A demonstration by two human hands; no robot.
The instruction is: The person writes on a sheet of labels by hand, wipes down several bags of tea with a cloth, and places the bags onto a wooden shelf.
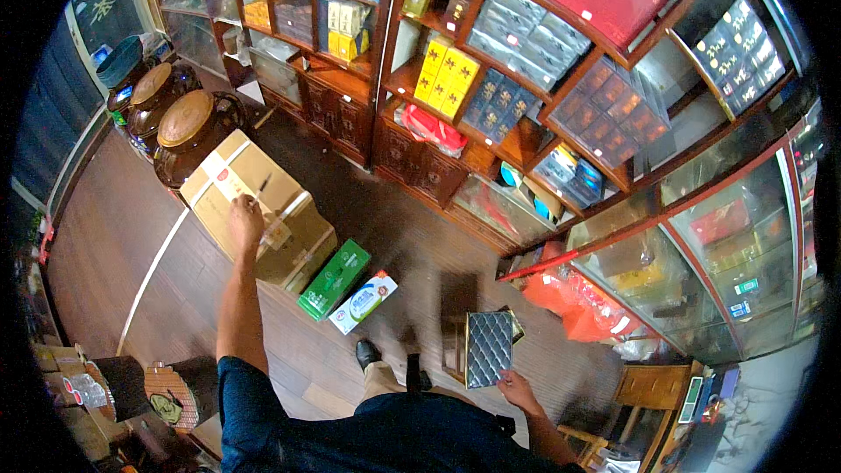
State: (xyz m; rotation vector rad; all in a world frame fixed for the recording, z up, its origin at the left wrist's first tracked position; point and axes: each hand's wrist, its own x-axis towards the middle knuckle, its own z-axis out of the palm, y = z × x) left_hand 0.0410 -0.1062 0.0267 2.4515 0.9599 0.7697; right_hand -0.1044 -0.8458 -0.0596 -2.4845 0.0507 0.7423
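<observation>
My left hand (246, 218) is raised over a taped cardboard box (220, 200) at the left, its fingers closed on a dark pen (265, 182). Whether the hand touches the box cannot be told. The box lies on top of other cartons and bears a pale label with a red mark. At the lower right, my right hand (518, 389) grips the lower corner of a dark, flat item with a quilted diamond pattern (489, 349). Beside the cartons stand a green box (334, 279) and a white and blue box (363, 302).
Lidded brown glazed jars (186, 119) stand behind the cartons. Wooden shelves (387, 46) with packaged goods line the far side. A red plastic bag (571, 302) lies by the glass cabinet at right. A wooden chair (650, 387) stands lower right, round woven-topped stools (172, 397) lower left.
</observation>
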